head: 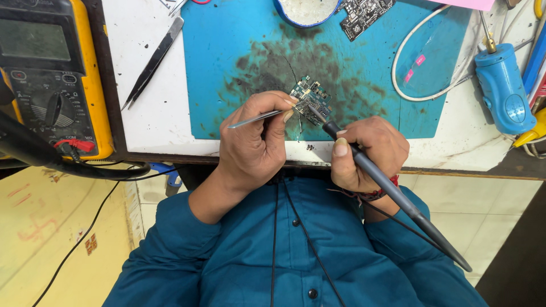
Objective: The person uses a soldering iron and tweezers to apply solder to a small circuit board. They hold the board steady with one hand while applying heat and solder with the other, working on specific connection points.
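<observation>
Blue-green and scorched dark at its middle, a work mat (364,85) covers the centre of the white tabletop (151,113). A small circuit board (310,101) lies at the mat's near edge, close to the tabletop's near edge. The left hand (256,142) has its fingers (284,105) closed on thin metal tweezers (256,118), whose tips lie toward the board. The right hand (367,150) has its fingers closed around a grey soldering iron (392,193), gripped like a pen, its tip resting on the board and its handle running back over the near edge toward the person's right.

Bare mat lies open beyond the board, up to a round blue-rimmed dish (307,11) and a second, darker circuit board (364,14) at the far edge. Black tweezers (151,62) lie on the white strip left of the mat. A yellow multimeter (54,74) with a dial fills the far-left corner, a black cable trailing off it. A white cable (409,45) loops over the mat's right side, where two small pink labels (415,65) are stuck. A blue cylindrical tool (503,91) lies along the right edge.
</observation>
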Demonstrator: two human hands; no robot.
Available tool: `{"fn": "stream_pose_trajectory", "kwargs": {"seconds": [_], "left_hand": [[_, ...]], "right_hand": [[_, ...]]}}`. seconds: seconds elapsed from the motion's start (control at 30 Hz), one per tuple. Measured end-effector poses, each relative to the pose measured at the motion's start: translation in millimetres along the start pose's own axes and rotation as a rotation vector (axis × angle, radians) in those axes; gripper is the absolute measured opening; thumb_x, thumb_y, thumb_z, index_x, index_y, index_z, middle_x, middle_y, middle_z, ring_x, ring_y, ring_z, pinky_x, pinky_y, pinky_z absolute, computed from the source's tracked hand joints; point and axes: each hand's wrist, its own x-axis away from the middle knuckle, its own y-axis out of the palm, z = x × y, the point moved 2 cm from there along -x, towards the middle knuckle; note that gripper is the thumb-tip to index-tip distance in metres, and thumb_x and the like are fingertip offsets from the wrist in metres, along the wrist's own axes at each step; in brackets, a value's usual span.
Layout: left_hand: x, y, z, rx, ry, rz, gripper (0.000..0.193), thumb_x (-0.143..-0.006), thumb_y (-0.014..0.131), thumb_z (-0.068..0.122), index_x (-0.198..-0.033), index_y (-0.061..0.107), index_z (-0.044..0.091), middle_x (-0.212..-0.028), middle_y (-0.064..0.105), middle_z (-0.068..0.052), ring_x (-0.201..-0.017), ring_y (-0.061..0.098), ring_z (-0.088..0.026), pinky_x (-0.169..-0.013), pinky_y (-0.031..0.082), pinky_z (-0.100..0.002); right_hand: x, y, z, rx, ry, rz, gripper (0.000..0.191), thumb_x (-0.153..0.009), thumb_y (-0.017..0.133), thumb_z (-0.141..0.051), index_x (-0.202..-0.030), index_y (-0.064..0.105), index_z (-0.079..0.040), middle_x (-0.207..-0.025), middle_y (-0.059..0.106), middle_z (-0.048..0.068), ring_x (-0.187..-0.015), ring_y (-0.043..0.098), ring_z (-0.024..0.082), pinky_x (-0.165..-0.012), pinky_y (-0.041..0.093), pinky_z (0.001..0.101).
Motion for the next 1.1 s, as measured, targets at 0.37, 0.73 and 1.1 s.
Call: {"fn": "stream_pose_trajectory", "kwargs": {"seconds": [0.37,0.73,1.1], "left_hand": [[-0.1,1.0,-0.1,0.015,-0.015,-0.005,0.016,-0.106,0.066,-0.005,-0.116,0.057,0.004,-0.114,0.072,-0.01,-0.09,0.075,-0.019,-0.077,0.059,-0.027],[0.1,1.0,-0.2,0.007,-0.014,-0.003,0.017,-0.105,0.067,-0.005,-0.115,0.057,0.004,-0.113,0.072,-0.01,-0.09,0.075,-0.019,-0.077,0.06,-0.027],[-0.1,0.7,0.3,0.003,-0.008,-0.002,0.017,-0.106,0.067,-0.004,-0.116,0.057,0.005,-0.114,0.071,-0.01,-0.093,0.075,-0.02,-0.08,0.06,-0.027]], "right_hand": [[-1.0,-1.6,-0.3,0.01,0.016,-0.009,0.014,-0.099,0.066,-0.013,-0.097,0.057,-0.003,-0.081,0.066,0.013,-0.066,0.065,0.025,-0.062,0.051,0.0337],[0.1,-1.3,0.4,0.008,0.012,-0.001,0.014,-0.099,0.065,-0.014,-0.096,0.058,-0.003,-0.082,0.066,0.013,-0.068,0.067,0.025,-0.063,0.053,0.0339],[-0.7,-0.9,-0.1,0.002,-0.002,-0.006,0.014,-0.1,0.065,-0.013,-0.096,0.057,-0.003,-0.081,0.065,0.012,-0.068,0.068,0.026,-0.064,0.054,0.0344]]}}
